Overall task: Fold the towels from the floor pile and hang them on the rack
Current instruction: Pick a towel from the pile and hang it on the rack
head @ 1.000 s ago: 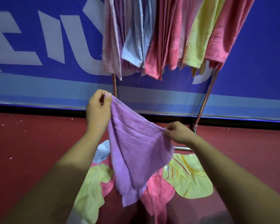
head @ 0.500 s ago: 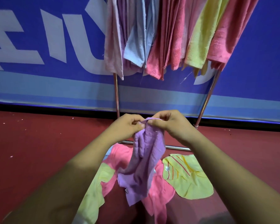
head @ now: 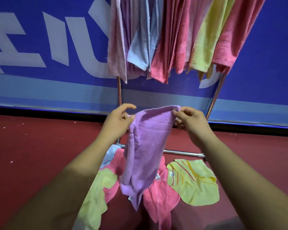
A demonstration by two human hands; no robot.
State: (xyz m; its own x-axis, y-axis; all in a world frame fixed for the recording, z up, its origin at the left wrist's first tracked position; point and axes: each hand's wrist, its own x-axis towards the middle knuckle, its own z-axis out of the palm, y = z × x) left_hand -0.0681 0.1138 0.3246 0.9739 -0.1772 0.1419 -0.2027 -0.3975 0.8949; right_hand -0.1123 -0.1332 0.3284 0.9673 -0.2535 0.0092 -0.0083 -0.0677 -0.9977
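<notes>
The towel (head: 146, 146) hangs between the left hand (head: 116, 123) and the right hand (head: 189, 123), which pinch its top corners, one at each side. Under it the pile (head: 158, 196) lies on the floor (head: 32, 146), just in front of the base bar (head: 183, 152) of the rack (head: 119, 90). Hung towels (head: 173, 39) crowd the rack above, beyond the hands. The banner (head: 56, 47) stands behind the rack.

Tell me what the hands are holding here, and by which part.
The purple towel, held by both hands along its top edge: left hand at the left corner, right hand pinching the right corner.
</notes>
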